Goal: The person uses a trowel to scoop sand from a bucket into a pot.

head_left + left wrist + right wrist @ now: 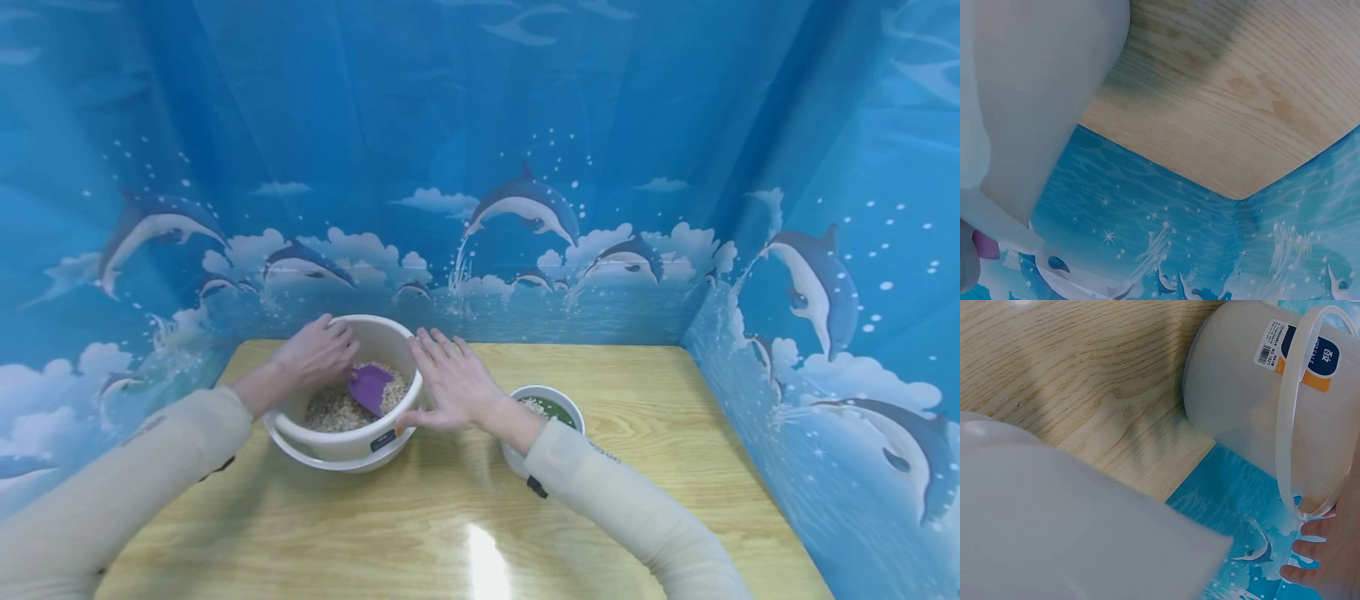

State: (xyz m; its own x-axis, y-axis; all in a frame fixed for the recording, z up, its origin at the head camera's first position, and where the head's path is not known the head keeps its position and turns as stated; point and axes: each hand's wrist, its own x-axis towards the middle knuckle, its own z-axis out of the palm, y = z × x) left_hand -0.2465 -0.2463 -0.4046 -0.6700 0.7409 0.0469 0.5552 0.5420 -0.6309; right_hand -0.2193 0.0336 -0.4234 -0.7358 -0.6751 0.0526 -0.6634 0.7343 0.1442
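A white bucket (pixel 352 446) of pale grain stands on the wooden table (pixel 450 533). My left hand (pixel 330 354) reaches into it and grips the handle of a purple scoop (pixel 370 387) lying on the grain. My right hand (pixel 442 375) lies with straight fingers against the bucket's right rim. Beside my right forearm is a small white bowl (pixel 557 397) with a green inside and a few grains. The left wrist view shows the bucket wall (pixel 1035 94) and a sliver of purple (pixel 985 245). The right wrist view shows the bucket (pixel 1241 394), its bail handle (pixel 1288 437) and my fingers (pixel 1310 573).
Blue dolphin-print curtains (pixel 525 208) close in the table at the back and on both sides. The small bowl (pixel 1054 519) fills the lower left of the right wrist view, blurred. Bare wood lies in front of the bucket and to the right of the bowl.
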